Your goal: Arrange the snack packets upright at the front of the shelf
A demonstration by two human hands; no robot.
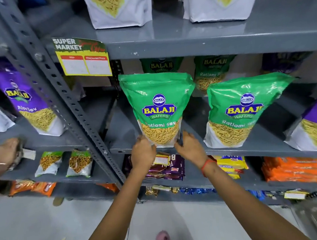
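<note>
While both hands' grips point(143, 152) point(190, 147) clasp one, four green packets point(158, 108) on shelf point(253, 149).

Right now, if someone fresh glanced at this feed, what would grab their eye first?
The bright green Ratlami Sev packet, upright at the front edge of the middle shelf, with the left hand and right hand gripping its bottom corners. A second green packet stands to its right, leaning slightly. At upper left, a yellow Super Market price tag hangs from the shelf above.
</note>
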